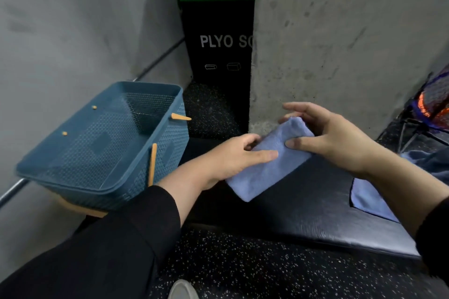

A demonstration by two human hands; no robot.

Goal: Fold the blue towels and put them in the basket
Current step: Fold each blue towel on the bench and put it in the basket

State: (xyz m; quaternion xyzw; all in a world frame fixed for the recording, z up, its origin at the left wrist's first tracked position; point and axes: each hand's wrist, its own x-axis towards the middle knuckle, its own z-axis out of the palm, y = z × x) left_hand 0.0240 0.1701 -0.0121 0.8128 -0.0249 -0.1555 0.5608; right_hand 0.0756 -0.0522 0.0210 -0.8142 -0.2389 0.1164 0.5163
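Observation:
A folded blue towel [264,172] lies slantwise on the black padded bench [303,213]. My left hand [233,158] holds its left edge, thumb flat on top and fingers curled at the edge. My right hand [325,138] hovers over the towel's far end, thumb pressing on the cloth and fingers spread and straight. A second blue towel [369,201] lies flat on the bench at the right, partly hidden by my right forearm. The teal woven-pattern basket [73,148] stands tilted at the left; no towel shows inside it.
A concrete pillar [328,43] rises just behind the bench. A black and green plyo soft box [218,43] stands in the corner. A metal rail [12,192] runs along the left wall. A colourful bag [435,102] sits at far right. Speckled floor lies below.

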